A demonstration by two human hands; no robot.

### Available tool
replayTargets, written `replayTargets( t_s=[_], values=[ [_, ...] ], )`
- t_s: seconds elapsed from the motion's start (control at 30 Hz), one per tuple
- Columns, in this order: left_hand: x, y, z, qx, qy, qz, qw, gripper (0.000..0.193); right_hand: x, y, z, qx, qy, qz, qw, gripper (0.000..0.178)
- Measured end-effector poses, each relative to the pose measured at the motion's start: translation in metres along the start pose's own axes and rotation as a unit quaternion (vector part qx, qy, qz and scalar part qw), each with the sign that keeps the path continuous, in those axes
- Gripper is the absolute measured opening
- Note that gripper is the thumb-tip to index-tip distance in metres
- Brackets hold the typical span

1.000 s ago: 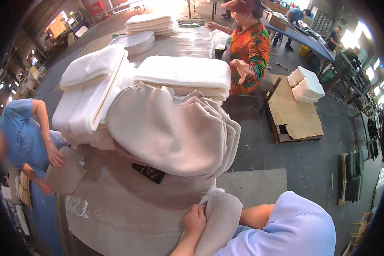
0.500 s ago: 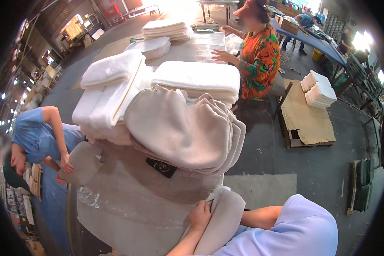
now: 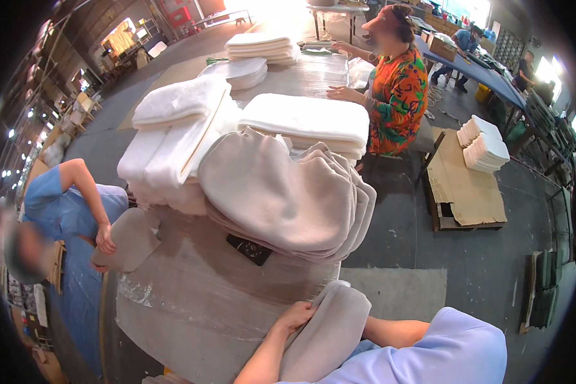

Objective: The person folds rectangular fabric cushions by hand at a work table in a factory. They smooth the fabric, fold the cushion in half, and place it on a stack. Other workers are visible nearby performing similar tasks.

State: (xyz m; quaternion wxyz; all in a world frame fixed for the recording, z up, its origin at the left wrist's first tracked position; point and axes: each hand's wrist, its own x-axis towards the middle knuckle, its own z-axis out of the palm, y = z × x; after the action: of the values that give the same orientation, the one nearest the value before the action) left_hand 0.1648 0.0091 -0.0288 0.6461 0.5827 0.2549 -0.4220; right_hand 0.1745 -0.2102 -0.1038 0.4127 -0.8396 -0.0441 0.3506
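A grey fabric cover (image 3: 333, 329), folded into a rounded pouch-like shape, stands at the near edge of the table against me. My left hand (image 3: 297, 315) is closed on its left edge, fingers curled into the fold. My right forearm reaches behind the cover from the right, and the fabric hides that hand. Beyond the cover lies a stack of similar grey-beige fabric covers (image 3: 278, 192), their edges overhanging the table's right side. A flat dark packet or card (image 3: 248, 249) rests by that stack.
Thick white padding (image 3: 173, 141) and another white stack (image 3: 307, 118) fill the table's middle. At left, a person in blue holds a grey piece (image 3: 131, 243). Across the table sits a person in orange print (image 3: 400, 96). A pallet with cardboard (image 3: 464, 185) lies right.
The view has shifted slightly, so the table things appear a little further right. My left hand stays on the cover's edge, its wrist now more bent. The person opposite has lowered one hand.
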Motion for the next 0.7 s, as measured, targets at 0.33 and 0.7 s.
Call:
replayTargets(
  t_s=[0.33, 0.7],
  values=[
    [0.011, 0.001, 0.023, 0.326, 0.18, 0.068, 0.926, 0.052, 0.012, -0.007, -0.007, -0.014, 0.012, 0.01, 1.0, 0.04],
    [0.005, -0.008, 0.054, 0.333, 0.364, 0.252, 0.832, 0.037, 0.029, -0.007, 0.0, -0.021, 0.014, 0.018, 1.0, 0.04]
  ],
)
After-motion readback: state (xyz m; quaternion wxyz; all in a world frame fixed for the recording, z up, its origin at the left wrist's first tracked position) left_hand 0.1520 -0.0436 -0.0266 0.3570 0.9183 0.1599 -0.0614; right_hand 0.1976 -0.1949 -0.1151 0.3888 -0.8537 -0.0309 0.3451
